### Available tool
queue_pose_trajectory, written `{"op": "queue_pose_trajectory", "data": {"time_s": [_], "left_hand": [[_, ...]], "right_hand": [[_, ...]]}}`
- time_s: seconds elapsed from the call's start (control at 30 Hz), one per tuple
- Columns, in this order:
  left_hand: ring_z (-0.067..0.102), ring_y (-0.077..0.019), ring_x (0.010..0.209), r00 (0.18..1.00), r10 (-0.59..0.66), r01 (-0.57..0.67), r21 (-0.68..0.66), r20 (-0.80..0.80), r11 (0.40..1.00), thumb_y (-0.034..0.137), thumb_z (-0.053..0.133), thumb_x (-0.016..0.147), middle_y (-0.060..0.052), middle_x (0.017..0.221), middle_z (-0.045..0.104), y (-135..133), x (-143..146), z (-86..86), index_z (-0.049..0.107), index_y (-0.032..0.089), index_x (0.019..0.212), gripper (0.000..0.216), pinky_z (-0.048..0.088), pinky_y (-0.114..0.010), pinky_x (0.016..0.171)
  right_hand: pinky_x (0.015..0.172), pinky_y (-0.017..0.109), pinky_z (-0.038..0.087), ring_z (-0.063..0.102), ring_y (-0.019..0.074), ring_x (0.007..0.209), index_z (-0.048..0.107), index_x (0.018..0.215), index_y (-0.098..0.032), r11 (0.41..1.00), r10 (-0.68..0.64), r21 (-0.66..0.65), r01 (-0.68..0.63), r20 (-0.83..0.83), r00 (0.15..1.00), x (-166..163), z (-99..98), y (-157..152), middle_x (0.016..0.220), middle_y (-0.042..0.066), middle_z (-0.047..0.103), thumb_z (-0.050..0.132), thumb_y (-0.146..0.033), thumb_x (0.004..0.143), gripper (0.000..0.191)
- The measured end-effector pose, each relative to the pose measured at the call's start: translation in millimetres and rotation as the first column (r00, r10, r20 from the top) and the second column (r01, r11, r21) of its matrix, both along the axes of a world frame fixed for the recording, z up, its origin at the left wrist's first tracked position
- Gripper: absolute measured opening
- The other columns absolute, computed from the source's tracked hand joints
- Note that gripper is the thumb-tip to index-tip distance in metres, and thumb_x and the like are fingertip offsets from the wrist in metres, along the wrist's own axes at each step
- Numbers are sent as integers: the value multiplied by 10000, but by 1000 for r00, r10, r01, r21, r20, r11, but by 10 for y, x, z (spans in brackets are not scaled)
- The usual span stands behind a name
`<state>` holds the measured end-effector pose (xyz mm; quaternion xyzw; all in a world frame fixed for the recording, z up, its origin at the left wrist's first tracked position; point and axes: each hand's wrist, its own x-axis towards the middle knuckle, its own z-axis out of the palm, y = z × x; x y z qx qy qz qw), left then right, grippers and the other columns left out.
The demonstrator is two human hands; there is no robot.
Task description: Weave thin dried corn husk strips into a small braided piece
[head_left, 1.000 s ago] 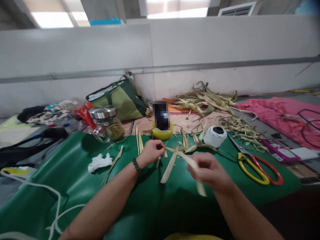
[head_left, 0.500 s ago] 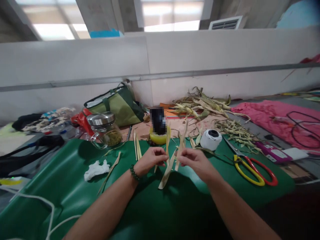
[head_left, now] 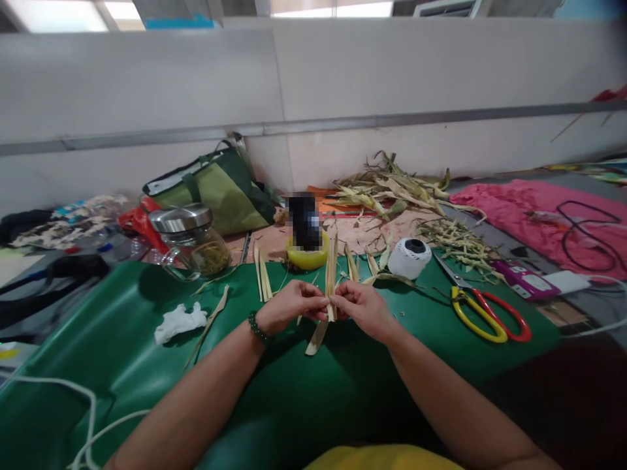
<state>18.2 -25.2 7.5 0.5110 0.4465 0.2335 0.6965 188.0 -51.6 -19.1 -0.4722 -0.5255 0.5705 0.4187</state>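
The pale husk strips (head_left: 332, 271) look thin and dry, so they could split lengthwise if the hands pinch unevenly or pull apart; a slack hold might let them slip out of line. They stand roughly upright at the scene's middle, over the green mat (head_left: 294, 405). The left hand (head_left: 290, 307) and right hand (head_left: 366, 309) meet there, each grip closed to a thumb-and-finger pinch on the lower ends. Another strip (head_left: 317, 338) slants below; whether it is held cannot be told.

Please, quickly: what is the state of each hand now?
Left hand: closed, pinching the pale strips.
Right hand: closed, pinching the same pale strips.
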Motion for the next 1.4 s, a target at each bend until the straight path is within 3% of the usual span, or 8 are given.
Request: {"op": "queue_pose_trajectory", "data": {"time_s": [0.37,0.73,0.9,1.0,1.1,1.23,1.33,1.4], "left_hand": [[625,-123,558,999,-27,28,36,-28,999,377,828,574,-79,658,705,1,-17,29,705,98,678,322,491,-230,578],[537,-112,606,986,-77,121,310,-149,943,338,790,612,-14,673,619,-23,-9,20,664,104,755,302,423,-213,558],[603,-192,951,996,-75,61,220,54,973,327,794,639,-69,1027,667,-38,-11,43,626,165,1106,523,464,-276,822],[564,-204,1075,963,71,-123,190,259,974,394,723,726,-81,1080,650,-75,34,54,656,161,972,345,423,-284,921],[607,-185,881,879,157,-201,52,450,978,415,694,747,-60,855,643,-111,89,59,564,159,739,288,468,-302,821],[500,-96,577,808,179,-198,-26,561,980,352,682,766,43,566,433,-124,87,88,489,167,709,274,457,-231,630],[293,-46,439,842,112,-122,-14,528,992,320,668,765,83,509,275,-127,31,128,468,161,677,270,300,-158,438],[180,-35,414,894,-2,12,-20,448,1000,329,663,751,95,493,217,-141,-3,150,457,161,659,281,141,-157,387]], "right_hand": [[474,223,439,577,102,478,522,675,-175,993,78,-82,-86,-100,992,22,41,-3,539,-25,610,744,-519,626,412],[513,249,512,591,102,462,535,666,-166,991,64,-108,-79,-135,989,7,27,-13,508,-43,607,789,-489,574,421],[493,251,513,571,95,438,544,647,-160,990,88,-92,-105,-176,981,-29,38,-51,515,-25,625,801,-490,559,428],[499,256,507,562,94,441,529,643,-167,984,120,-107,-142,-189,975,-80,23,-75,521,-28,621,798,-497,556,434],[511,255,486,559,99,465,516,648,-175,983,149,-81,-166,-183,972,-133,-20,-94,538,-36,604,782,-496,577,423],[522,241,431,525,100,510,515,612,-176,987,149,58,-147,-32,988,-115,-46,-96,540,-36,549,720,-485,668,375],[501,232,387,480,97,533,573,657,-165,991,53,115,-64,103,993,-36,34,-75,569,-28,529,710,-482,686,347],[482,221,353,442,86,523,608,778,-167,992,-8,122,1,56,998,8,128,-61,576,-48,497,742,-478,651,362]]}}
